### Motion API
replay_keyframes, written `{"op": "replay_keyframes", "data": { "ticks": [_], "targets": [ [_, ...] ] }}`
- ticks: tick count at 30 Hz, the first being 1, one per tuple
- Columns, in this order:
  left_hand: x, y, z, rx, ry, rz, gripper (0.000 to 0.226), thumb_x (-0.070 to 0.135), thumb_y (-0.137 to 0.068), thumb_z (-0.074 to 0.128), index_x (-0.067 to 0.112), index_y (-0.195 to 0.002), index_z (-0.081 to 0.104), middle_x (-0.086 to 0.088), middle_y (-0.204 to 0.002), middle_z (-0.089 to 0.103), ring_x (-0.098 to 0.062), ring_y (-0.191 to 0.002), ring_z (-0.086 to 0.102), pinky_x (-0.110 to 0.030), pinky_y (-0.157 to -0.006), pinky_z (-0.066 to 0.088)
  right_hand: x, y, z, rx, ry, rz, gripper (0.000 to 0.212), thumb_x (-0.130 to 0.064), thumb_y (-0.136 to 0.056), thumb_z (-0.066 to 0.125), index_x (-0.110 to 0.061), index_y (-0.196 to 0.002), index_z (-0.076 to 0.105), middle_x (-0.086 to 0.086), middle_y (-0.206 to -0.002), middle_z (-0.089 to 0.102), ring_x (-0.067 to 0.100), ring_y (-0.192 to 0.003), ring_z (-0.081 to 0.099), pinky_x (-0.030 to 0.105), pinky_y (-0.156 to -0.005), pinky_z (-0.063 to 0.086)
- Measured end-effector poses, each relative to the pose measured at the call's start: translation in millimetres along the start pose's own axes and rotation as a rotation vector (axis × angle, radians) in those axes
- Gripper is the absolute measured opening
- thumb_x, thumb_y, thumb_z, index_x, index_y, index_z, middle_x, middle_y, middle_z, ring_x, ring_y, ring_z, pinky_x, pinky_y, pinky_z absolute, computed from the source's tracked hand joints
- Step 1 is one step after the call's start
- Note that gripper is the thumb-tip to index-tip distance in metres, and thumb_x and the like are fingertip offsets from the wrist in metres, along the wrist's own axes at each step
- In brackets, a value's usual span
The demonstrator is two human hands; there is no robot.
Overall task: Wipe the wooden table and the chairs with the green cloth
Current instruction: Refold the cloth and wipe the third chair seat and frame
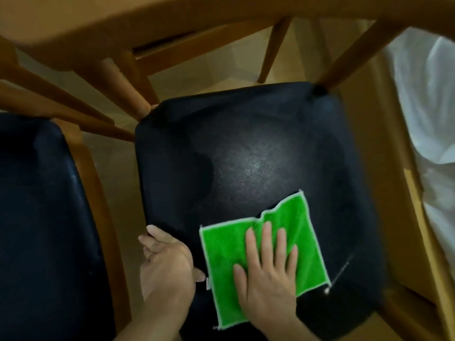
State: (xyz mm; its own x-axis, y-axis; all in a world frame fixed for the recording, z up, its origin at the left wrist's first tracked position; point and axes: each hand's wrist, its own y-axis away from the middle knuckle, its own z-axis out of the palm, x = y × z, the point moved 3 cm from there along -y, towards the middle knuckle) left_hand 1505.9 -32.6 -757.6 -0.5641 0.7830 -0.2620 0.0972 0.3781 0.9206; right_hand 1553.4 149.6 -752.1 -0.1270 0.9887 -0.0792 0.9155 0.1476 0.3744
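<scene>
Green microfibre with a pale stitched border, the cloth (293, 232) lies spread flat on the near right part of a dark seat cushion (246, 156), in the lower centre of the frame; its far edge is rippled and one corner points up toward the middle of the seat. Right hand (268, 271) rests palm down on the cloth, fingers straight and slightly fanned, pressing it against the cushion. Left hand (165, 264) sits just left of the cloth at the near left corner of the cushion, fingers curled over the seat edge and thumb lying near the cloth's left border; it grips the seat. The cushion surface shows a dull grey sheen at its centre and a thin pale scratch or thread near its lower right edge, beside the cloth's right corner. Wooden chair frame (349, 55) rises from the seat's far corners toward the top of the frame. A second dark seat (37, 205) on a wooden frame occupies the left side. The wooden table (73, 18) underside crosses the upper left. White fabric (423, 94) hangs at the right edge. Pale flooring shows between the chairs.
</scene>
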Motion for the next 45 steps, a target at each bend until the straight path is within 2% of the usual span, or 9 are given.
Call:
{"op": "replay_keyframes", "data": {
  "ticks": [5, 7, 12, 17, 26, 32, 38, 42, 45],
  "targets": [
    [1, 2, 2, 0.038, 0.022, 0.022, 0.146, 0.030, -0.065, 0.087, -0.011, -0.129, -0.038, -0.031, -0.152, -0.016, -0.036, -0.144, 0.003, -0.038, -0.113, 0.019, 41, -19, -13, 0.025, 0.043, -0.345, 0.063, -0.058, -0.093, 0.030, -0.032, -0.150, 0.020, 0.002, -0.157, 0.021, 0.028, -0.143, 0.018, 0.057, -0.108, 0.020],
    [2, -5, -1, 0.008, 0.050, -0.013, 0.148, 0.029, -0.063, 0.088, -0.007, -0.130, -0.039, -0.026, -0.153, -0.018, -0.035, -0.144, 0.004, -0.041, -0.113, 0.019, 73, -52, -28, 0.077, 0.032, -0.343, 0.064, -0.058, -0.091, 0.031, -0.036, -0.150, 0.019, -0.001, -0.157, 0.022, 0.026, -0.143, 0.019, 0.057, -0.109, 0.024],
    [3, -13, 1, 0.017, 0.030, -0.075, 0.157, 0.042, -0.053, 0.088, -0.002, -0.130, -0.041, -0.020, -0.155, -0.020, -0.032, -0.145, 0.003, -0.045, -0.113, 0.019, 141, -120, -52, 0.135, -0.097, 0.155, 0.062, -0.060, -0.096, 0.022, -0.040, -0.153, 0.008, -0.005, -0.162, 0.002, 0.028, -0.149, 0.006, 0.056, -0.115, 0.009],
    [0, -12, 5, 0.123, 0.081, -0.011, 0.152, 0.038, -0.058, 0.088, 0.001, -0.134, -0.039, -0.018, -0.156, -0.017, -0.032, -0.145, 0.004, -0.047, -0.112, 0.019, 115, -43, -21, 0.177, -0.303, 0.782, 0.066, -0.054, -0.094, 0.016, -0.031, -0.155, 0.007, -0.002, -0.163, 0.001, 0.025, -0.149, 0.001, 0.055, -0.118, 0.004],
    [-10, 4, 9, 0.359, 0.005, 0.149, 0.146, 0.048, -0.060, 0.084, -0.002, -0.141, -0.027, -0.024, -0.156, 0.001, -0.044, -0.136, 0.026, -0.055, -0.102, 0.033, -10, 56, 23, -0.023, -0.450, 1.026, 0.066, -0.055, -0.088, -0.002, -0.027, -0.146, -0.019, 0.005, -0.162, -0.012, 0.031, -0.148, -0.008, 0.061, -0.115, 0.006],
    [-31, 13, 5, 0.374, 0.004, 0.303, 0.144, 0.064, -0.059, 0.078, 0.007, -0.145, -0.023, -0.019, -0.158, 0.007, -0.042, -0.133, 0.034, -0.054, -0.094, 0.041, 51, 36, 14, -0.006, -0.311, 0.750, 0.076, -0.060, -0.089, 0.011, -0.024, -0.155, -0.004, 0.011, -0.162, -0.012, 0.038, -0.146, -0.010, 0.067, -0.109, 0.001],
    [-26, 51, 28, 0.561, -0.029, 0.553, 0.112, 0.049, -0.081, 0.068, 0.013, -0.148, -0.014, -0.020, -0.157, -0.009, -0.036, -0.142, 0.016, -0.054, -0.101, 0.036, 136, -6, -6, 0.195, -0.310, 0.706, 0.062, -0.056, -0.095, 0.019, -0.037, -0.153, 0.011, -0.004, -0.163, 0.002, 0.026, -0.149, 0.001, 0.059, -0.114, 0.002],
    [-14, 82, 49, 0.541, 0.028, 0.732, 0.090, 0.041, -0.090, 0.057, 0.015, -0.151, -0.004, -0.012, -0.159, -0.005, -0.030, -0.142, 0.019, -0.044, -0.107, 0.032, 108, 38, 19, 0.242, -0.398, 1.084, 0.061, -0.053, -0.095, 0.017, -0.037, -0.154, 0.011, -0.007, -0.163, 0.004, 0.023, -0.149, 0.004, 0.062, -0.114, 0.008],
    [-10, 97, 56, 0.507, 0.104, 0.810, 0.068, 0.035, -0.092, 0.053, 0.014, -0.150, 0.023, -0.008, -0.155, 0.026, -0.025, -0.134, 0.037, -0.037, -0.105, 0.035, 44, 66, 32, 0.181, -0.457, 1.295, 0.064, -0.052, -0.095, 0.017, -0.030, -0.154, 0.013, 0.002, -0.163, 0.009, 0.030, -0.147, 0.010, 0.070, -0.105, 0.022]
  ]
}}
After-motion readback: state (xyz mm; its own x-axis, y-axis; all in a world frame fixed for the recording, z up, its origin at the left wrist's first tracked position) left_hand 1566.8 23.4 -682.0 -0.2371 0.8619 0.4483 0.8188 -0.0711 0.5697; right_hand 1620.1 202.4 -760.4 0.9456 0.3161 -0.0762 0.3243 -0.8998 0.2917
